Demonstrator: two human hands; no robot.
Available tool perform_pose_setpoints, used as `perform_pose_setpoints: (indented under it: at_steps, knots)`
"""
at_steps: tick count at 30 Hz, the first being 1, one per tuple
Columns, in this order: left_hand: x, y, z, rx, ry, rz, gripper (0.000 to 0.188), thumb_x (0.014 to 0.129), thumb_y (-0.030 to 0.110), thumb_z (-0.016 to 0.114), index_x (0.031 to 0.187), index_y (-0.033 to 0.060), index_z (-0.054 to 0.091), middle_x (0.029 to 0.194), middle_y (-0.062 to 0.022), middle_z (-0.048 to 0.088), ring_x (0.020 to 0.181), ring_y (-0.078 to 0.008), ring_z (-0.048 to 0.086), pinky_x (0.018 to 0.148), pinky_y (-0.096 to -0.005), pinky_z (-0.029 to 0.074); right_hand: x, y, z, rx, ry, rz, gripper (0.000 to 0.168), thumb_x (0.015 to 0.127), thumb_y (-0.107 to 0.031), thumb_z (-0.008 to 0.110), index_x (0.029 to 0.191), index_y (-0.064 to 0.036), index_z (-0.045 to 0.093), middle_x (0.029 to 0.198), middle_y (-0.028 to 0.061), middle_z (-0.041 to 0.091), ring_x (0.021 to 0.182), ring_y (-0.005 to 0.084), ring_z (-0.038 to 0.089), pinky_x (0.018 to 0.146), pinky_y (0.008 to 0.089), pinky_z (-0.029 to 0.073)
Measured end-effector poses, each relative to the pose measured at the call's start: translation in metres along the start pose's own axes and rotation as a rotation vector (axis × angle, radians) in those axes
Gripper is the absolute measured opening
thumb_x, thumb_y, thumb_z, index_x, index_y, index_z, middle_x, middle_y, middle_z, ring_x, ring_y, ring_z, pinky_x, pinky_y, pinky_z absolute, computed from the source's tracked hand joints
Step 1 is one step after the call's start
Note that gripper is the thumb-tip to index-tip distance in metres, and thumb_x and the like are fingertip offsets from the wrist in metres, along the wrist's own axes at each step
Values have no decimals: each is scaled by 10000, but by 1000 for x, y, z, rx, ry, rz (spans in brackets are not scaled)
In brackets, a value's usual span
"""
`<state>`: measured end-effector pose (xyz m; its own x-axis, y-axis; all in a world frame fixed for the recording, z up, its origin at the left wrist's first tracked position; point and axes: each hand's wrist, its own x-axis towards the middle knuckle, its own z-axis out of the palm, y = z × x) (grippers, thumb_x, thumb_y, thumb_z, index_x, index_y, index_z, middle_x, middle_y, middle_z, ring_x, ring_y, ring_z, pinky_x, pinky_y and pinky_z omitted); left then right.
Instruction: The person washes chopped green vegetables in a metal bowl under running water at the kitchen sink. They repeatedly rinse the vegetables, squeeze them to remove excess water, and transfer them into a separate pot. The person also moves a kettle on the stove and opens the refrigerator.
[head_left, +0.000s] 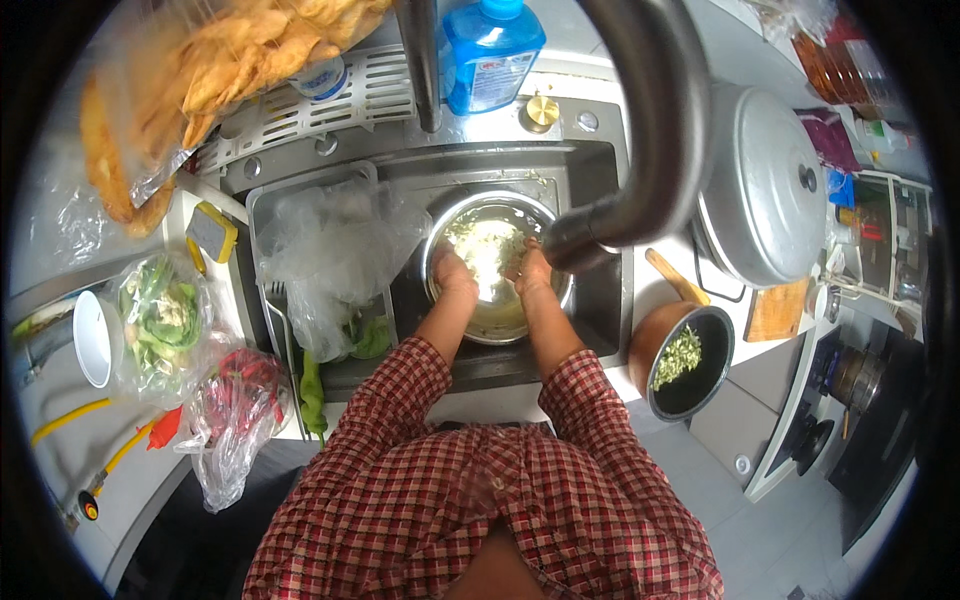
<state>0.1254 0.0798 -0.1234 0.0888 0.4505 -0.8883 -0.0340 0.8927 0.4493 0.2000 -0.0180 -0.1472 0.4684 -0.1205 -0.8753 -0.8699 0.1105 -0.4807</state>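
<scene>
A round metal basin stands in the sink, holding water and small pale-green plant pieces. My left hand dips into it at the left side, its fingers partly under the water. Opposite, at the basin's right side, my right hand reaches in close to the faucet spout. Glare and water hide the fingertips, so whether either hand grips any pieces cannot be told. More chopped green pieces lie in a brown pot to the right of the sink.
Left of the basin, a rack holds clear plastic bags. Bagged vegetables, bagged red peppers and a green pepper lie further left. A blue bottle stands behind the sink; a large lidded pot is at right.
</scene>
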Motion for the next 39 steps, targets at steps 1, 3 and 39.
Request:
perform_pose_setpoints:
  at_steps: [1,3,39]
  knots:
    - [1,2,5,33,18,-7,341,935,301,486,1226,134,544,1248,-37,542,1103,-210,488,897,-448,404,3,1,4,33,-117,11,339,977,-381,412,1102,-108,568,1045,89,597,836,271,594,606,495,524]
    - [5,3,14,101,54,-13,372,940,306,499,1203,51,558,1141,-98,593,979,-218,573,827,-375,478,13,2,16,-87,-175,-10,309,973,-361,424,1072,-118,588,1000,67,583,853,236,564,607,452,493]
    - [-143,-38,-11,931,-587,1145,679,956,389,436,1412,-85,269,1436,-323,296,1327,-468,284,1112,-486,246,-119,-4,-61,302,-757,-197,262,959,-138,429,1069,31,596,986,146,651,813,240,629,740,325,537]
